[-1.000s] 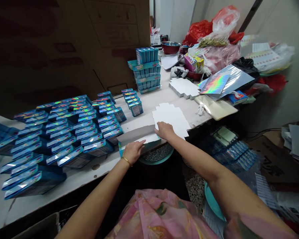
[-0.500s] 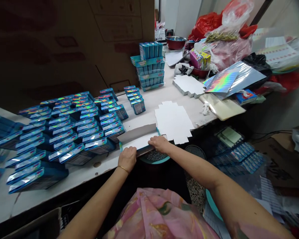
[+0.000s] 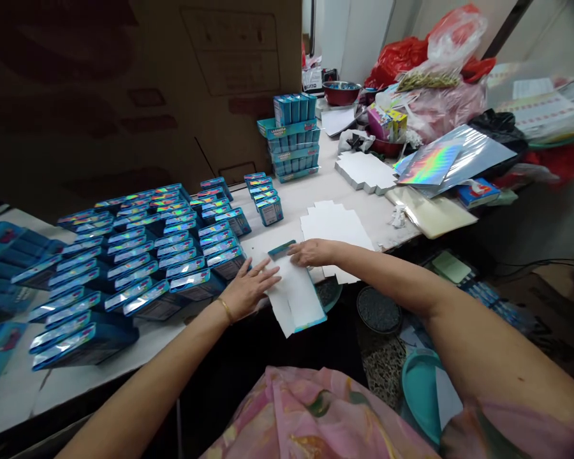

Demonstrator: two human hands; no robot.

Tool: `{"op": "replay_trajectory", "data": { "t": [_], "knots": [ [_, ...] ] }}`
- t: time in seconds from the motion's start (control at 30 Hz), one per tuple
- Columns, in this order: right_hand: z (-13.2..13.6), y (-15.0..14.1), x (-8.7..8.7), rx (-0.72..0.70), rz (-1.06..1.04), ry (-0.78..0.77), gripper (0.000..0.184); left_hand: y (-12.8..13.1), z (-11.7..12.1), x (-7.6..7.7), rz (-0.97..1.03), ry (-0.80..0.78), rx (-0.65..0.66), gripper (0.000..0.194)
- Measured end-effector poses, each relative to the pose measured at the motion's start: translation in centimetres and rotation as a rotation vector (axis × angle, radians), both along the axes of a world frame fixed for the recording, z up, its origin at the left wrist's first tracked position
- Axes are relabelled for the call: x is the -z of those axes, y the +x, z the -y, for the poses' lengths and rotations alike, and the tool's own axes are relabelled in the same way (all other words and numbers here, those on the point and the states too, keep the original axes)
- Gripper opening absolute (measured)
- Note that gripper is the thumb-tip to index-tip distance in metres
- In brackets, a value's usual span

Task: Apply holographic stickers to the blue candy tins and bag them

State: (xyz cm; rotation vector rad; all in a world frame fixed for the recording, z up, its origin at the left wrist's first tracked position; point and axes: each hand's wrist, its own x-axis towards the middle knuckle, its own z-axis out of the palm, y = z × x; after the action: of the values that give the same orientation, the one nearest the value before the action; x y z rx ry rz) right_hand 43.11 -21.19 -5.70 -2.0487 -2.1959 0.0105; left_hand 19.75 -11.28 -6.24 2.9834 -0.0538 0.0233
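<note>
A half-folded cardboard display tray (image 3: pixel 294 296), white inside and blue outside, lies turned lengthwise at the table's front edge, its near end jutting past it. Fingers spread, my left hand (image 3: pixel 249 288) rests by the tray's left side, the fingertips at its far left edge. My right hand (image 3: pixel 312 252) has its fingers curled at the far right corner, by the raised blue end flap. Flat white die-cut blanks (image 3: pixel 337 223) lie just beyond my right forearm. To the left of my left hand stand rows of small blue boxes (image 3: pixel 172 255) with shiny tops.
Filled blue trays (image 3: pixel 294 150) are stacked at the back. Another pile of white blanks (image 3: pixel 366 171) lies right of them, near holographic sheets (image 3: pixel 433 166) and plastic bags (image 3: pixel 444 95). Below the table edge are a round tub (image 3: pixel 377 309) and a teal basin (image 3: pixel 421 389).
The tray has turned from lying across the table edge to pointing toward me. My left hand has let go of its near corner and spread its fingers; my right hand has moved to the far end.
</note>
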Motion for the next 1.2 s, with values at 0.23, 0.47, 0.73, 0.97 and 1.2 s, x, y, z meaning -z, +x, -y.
{"op": "replay_trajectory", "data": {
  "t": [0.23, 0.47, 0.73, 0.97, 1.2],
  "knots": [
    [6.3, -4.2, -2.3, 0.136, -0.073, 0.321, 0.028, 3.8, 2.3, 2.5, -0.036, -0.078, -0.357, 0.025],
    [8.4, -8.6, 5.8, 0.316, 0.082, 0.192, 0.032, 3.9, 3.3, 4.3, 0.101, -0.259, -0.504, 0.027],
    [7.3, -6.1, 6.6, 0.236, 0.163, -0.003, 0.019, 0.9, 5.6, 5.5, -0.017, 0.163, -0.396, 0.023],
    [6.5, -5.6, 4.7, 0.170, 0.083, -0.168, 0.022, 1.8, 4.3, 4.6, -0.149, 0.105, -0.350, 0.023],
    [4.3, -2.1, 2.5, 0.196, 0.009, 0.091, 0.036, 3.1, 2.6, 2.7, 0.104, 0.097, -0.526, 0.037]
  ]
}}
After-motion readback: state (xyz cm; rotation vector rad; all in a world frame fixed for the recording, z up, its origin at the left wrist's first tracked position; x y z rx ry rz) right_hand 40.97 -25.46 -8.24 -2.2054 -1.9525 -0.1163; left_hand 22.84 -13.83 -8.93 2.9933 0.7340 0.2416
